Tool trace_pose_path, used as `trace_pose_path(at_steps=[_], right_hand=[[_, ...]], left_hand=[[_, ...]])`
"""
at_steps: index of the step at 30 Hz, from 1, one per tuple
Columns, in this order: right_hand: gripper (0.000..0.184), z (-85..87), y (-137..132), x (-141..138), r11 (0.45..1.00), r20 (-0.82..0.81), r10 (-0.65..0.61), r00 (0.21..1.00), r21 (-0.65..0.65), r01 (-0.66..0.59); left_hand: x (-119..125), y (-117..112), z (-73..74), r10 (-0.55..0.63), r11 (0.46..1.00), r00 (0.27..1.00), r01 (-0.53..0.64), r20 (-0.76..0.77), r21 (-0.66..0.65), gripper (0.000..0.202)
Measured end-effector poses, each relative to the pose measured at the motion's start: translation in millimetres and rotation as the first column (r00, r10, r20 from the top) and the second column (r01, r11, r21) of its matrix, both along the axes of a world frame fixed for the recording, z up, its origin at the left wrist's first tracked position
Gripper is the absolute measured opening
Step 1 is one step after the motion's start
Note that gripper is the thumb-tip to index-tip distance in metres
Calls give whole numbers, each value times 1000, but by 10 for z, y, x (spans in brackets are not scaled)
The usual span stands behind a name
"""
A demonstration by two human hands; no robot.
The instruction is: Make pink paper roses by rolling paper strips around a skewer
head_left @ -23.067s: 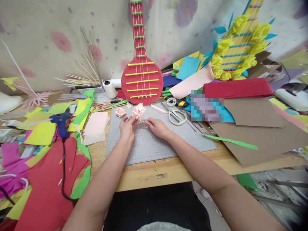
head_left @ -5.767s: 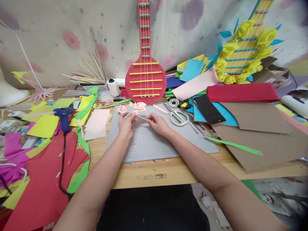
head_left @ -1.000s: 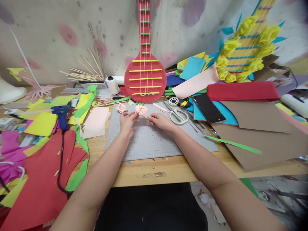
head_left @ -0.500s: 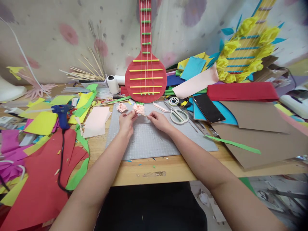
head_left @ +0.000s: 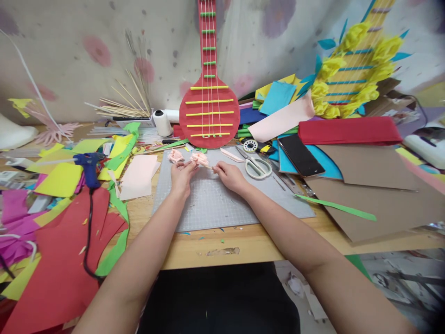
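Note:
Over the grey cutting mat (head_left: 215, 204), my left hand (head_left: 182, 176) pinches a pale pink crepe paper flower (head_left: 199, 159) by its near left side. My right hand (head_left: 229, 175) is closed on a thin stick (head_left: 210, 167) that runs to the flower's right side; whether the stick is joined to the flower I cannot tell. A second pink paper flower (head_left: 175, 155) lies just beyond my left fingers. Scissors (head_left: 257, 168) with pale handles rest to the right of my right hand, near a narrow pink paper strip (head_left: 232, 154).
A red banjo-shaped craft (head_left: 210, 106) stands behind the mat. On the left are a blue glue gun (head_left: 89, 169), red paper (head_left: 66, 250) and pink paper (head_left: 139, 176). A phone (head_left: 301, 155), cardboard (head_left: 378, 208) and a yellow-flowered instrument craft (head_left: 351, 74) occupy the right.
Both hands keep their hold on the flower and stick, with hardly any movement. The whole view has shifted very slightly.

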State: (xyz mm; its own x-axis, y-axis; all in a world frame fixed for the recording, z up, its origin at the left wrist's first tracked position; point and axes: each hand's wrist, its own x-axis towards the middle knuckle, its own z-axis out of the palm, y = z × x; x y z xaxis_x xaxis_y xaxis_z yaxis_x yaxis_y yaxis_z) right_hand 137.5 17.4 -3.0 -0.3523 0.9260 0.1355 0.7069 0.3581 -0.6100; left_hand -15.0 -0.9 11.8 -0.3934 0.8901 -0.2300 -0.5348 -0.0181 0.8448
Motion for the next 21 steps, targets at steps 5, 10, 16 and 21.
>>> trace_pose_path(at_steps=[5,10,16,21], right_hand=[[27,40,-34,26,998,127,-14,992,68,6],[26,50,-15,33,998,122,5,992,55,-12],[27,24,5,17,999,52,26,998,-43,-24],[27,20,1,12,1000,64,7,998,-31,-5]], left_hand=[[-22,-25,14,-38,992,999,37,-2,-124,37],[-20,-13,5,-39,991,998,45,45,-130,37],[-5,13,8,15,998,995,-20,-96,-59,40],[7,6,17,10,998,998,-13,-54,-54,39]])
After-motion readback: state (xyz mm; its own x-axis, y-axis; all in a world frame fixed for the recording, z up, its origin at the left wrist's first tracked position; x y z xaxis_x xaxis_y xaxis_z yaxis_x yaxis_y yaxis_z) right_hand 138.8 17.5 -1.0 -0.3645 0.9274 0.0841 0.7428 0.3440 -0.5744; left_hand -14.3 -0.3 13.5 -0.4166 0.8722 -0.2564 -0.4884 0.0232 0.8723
